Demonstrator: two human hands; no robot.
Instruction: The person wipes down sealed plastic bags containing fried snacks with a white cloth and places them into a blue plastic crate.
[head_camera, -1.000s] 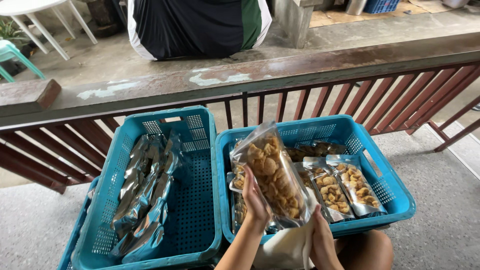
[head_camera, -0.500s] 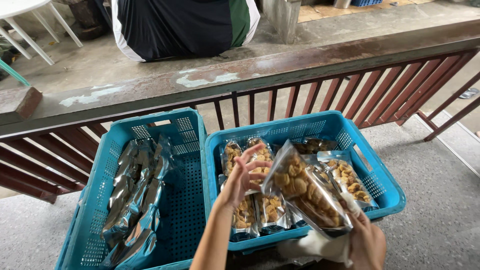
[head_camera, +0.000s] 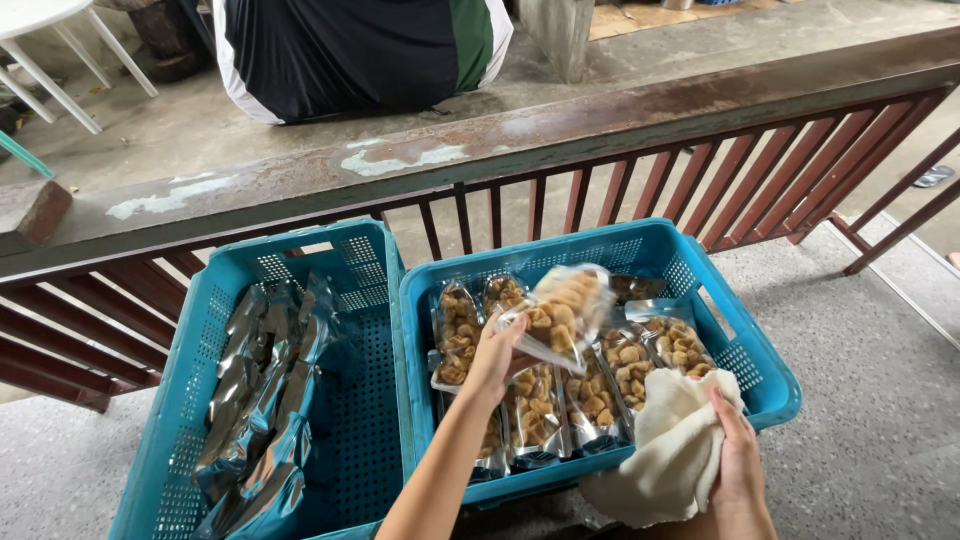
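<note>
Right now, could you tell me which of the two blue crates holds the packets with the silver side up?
The left crate; the right crate shows snacks through clear fronts.

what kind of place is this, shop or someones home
Probably a covered porch or veranda used for packing snacks, not a shop. A weathered wooden railing edges a bare concrete floor, and two blue plastic crates of sealed snack bags sit on the ground. A white plastic table stands outside.

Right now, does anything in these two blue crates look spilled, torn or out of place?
Nothing stands out. Snack packs lie in rows in the right crate, silvery packs in the left crate. The left hand holds one snack pack intact; the right hand grips a white cloth.
</note>
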